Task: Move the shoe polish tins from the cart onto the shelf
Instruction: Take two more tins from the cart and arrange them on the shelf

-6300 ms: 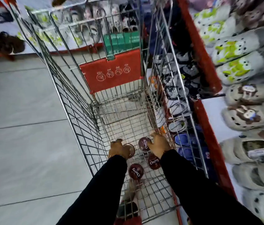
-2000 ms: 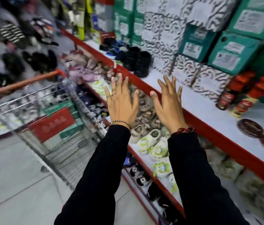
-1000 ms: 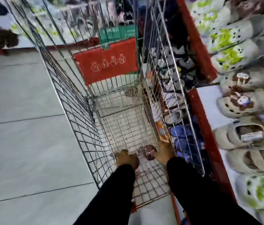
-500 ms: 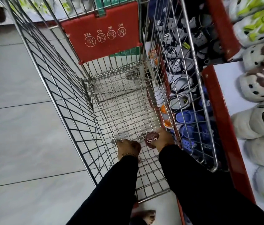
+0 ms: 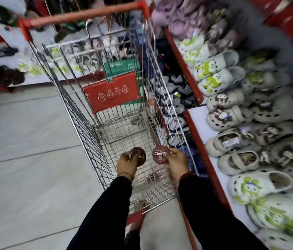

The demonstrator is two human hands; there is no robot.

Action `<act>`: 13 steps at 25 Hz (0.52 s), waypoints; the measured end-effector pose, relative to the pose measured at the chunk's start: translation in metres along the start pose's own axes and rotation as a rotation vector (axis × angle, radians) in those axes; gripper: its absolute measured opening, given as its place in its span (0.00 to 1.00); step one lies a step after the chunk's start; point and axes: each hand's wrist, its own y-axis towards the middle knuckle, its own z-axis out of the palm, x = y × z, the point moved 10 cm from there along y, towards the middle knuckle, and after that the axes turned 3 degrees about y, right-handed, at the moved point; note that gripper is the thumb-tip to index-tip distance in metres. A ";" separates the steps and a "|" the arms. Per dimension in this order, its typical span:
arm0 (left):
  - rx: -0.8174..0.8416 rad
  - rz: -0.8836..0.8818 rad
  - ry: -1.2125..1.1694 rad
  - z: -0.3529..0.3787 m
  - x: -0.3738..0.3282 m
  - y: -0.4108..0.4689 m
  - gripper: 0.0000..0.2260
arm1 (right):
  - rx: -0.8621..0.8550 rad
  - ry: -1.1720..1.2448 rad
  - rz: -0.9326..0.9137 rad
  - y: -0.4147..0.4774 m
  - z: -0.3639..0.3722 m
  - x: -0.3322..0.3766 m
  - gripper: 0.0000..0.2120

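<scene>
Two round shoe polish tins, one in each hand, held above the wire cart.

On the left lies pale tiled floor (image 5: 25, 159); the wire shopping cart (image 5: 81, 112) stands on it with its red handle (image 5: 81, 14) at the far end and a red child-seat flap (image 5: 112, 92) below it. The left hand (image 5: 126, 164) has its fingers curled closed around a dark maroon tin (image 5: 139, 156), tilted on edge over the near part of the basket. Just beside it, apart from it, the right hand (image 5: 177, 162) pinches a second maroon tin (image 5: 160, 154) by its rim, lid facing up, white lettering showing. Both arms wear black sleeves. On the right, a red-edged shelf (image 5: 199, 141) holds rows of pale clogs (image 5: 232, 116).
</scene>
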 end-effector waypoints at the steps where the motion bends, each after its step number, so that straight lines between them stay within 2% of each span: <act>1: 0.006 0.025 -0.040 -0.005 -0.015 -0.014 0.16 | -0.003 0.084 -0.021 -0.016 -0.011 0.016 0.10; 3: 0.046 0.071 -0.134 -0.012 -0.046 -0.043 0.13 | -0.023 0.203 -0.075 -0.044 -0.032 0.050 0.14; 5: 0.125 0.119 -0.239 -0.016 -0.080 -0.083 0.04 | -0.023 0.305 -0.132 -0.077 -0.058 0.084 0.15; 8: 0.247 0.190 -0.313 -0.011 -0.121 -0.131 0.06 | -0.057 0.406 -0.214 -0.124 -0.102 0.122 0.13; 13: 0.478 0.314 -0.346 0.017 -0.182 -0.222 0.06 | -0.140 0.458 -0.428 -0.210 -0.194 0.175 0.17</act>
